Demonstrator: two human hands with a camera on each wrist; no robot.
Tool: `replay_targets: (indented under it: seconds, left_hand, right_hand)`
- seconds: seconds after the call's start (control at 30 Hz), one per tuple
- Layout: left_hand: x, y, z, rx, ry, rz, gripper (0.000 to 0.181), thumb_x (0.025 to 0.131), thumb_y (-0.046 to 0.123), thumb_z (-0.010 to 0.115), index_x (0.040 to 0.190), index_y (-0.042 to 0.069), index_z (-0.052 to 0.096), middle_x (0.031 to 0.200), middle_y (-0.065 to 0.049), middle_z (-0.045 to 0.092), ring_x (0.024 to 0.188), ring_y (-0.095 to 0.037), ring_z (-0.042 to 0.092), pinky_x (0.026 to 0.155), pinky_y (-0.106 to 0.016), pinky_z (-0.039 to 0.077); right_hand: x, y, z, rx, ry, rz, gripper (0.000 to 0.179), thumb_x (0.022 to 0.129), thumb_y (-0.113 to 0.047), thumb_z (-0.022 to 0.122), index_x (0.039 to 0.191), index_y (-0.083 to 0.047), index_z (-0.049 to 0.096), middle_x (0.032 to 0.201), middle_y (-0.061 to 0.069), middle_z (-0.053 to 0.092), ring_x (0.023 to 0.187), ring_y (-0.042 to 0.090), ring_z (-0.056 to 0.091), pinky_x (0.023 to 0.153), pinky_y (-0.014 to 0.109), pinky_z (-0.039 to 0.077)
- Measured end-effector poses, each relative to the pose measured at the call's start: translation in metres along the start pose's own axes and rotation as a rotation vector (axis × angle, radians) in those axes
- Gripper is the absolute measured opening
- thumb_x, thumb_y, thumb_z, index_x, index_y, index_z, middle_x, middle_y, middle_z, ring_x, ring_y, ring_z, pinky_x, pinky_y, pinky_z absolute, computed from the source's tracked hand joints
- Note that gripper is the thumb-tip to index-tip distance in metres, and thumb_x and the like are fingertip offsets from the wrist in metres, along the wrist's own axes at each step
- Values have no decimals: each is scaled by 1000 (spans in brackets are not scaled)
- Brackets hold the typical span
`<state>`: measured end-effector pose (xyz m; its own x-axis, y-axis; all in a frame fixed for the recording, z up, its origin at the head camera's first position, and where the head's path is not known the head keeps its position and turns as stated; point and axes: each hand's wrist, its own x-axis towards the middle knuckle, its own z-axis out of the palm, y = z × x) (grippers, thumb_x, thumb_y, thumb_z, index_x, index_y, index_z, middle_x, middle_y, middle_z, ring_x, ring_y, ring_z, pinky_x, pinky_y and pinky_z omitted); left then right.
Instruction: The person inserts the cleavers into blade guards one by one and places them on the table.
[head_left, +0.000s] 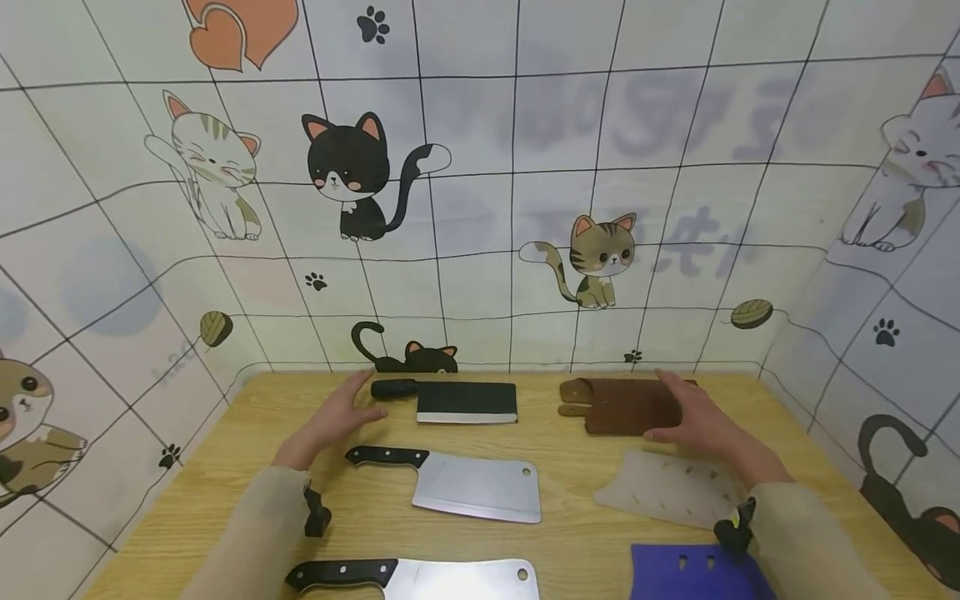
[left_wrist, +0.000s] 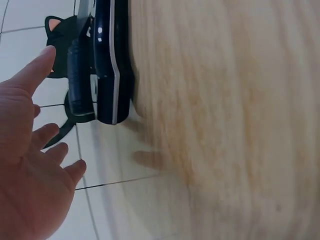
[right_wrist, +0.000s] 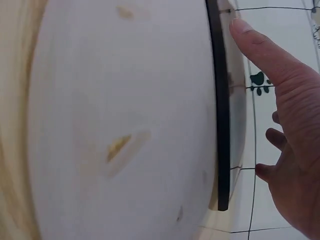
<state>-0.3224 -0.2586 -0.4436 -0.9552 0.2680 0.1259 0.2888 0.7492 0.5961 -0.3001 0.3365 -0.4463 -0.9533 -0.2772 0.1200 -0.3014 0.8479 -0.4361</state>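
My left hand [head_left: 337, 421] hovers at the handle end of the dark-bladed cleaver [head_left: 465, 398] at the back, fingers spread and holding nothing. In the left wrist view its fingers stand apart beside black knife handles [left_wrist: 112, 90]. Over the right part of a brown leather blade sheath [head_left: 618, 408] is my right hand [head_left: 705, 421], thumb and fingers parted and relaxed. In front of it lies a whitish sheet-like piece with small slots [head_left: 660, 487], seen large in the right wrist view. A silver cleaver [head_left: 480, 487] with a black riveted handle lies mid-table.
Another silver cleaver [head_left: 465, 579] lies at the front, partly cut off by the frame. A blue slotted piece [head_left: 675, 575] is at the front right, under the right wrist. A cat-patterned wall covering [head_left: 480, 283] surrounds the wooden table [head_left: 570, 500] behind and at both sides.
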Motion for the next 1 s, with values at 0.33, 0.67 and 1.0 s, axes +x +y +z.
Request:
replay_targets:
  seconds: [0.33,0.67,1.0]
  left_hand:
    - [28,-12,2,-124,7,-48,85,94,22,76,160,0,27,162,-29,27,145,-53,27,112,-65,27]
    - [44,-10,5,-164,-37,-66,92,90,21,82,160,1,27,163,-28,24,146,-51,26,114,-60,28]
    - [47,-13,13,-222,-39,-63,79,92,14,78,157,1,35,160,-27,33,146,-49,28,116,-61,25]
  right_hand:
    - [16,23,-5,-101,-21,13,124,65,-52,94,155,4,31,152,34,37,133,61,32,100,77,29]
    - [31,18,-4,-135,-84,-40,121,60,-50,97,150,6,38,145,37,43,129,60,38,95,77,34]
    - [36,25,4,-60,-150,-11,122,64,-46,96,155,3,31,149,41,35,135,63,29,99,76,32]
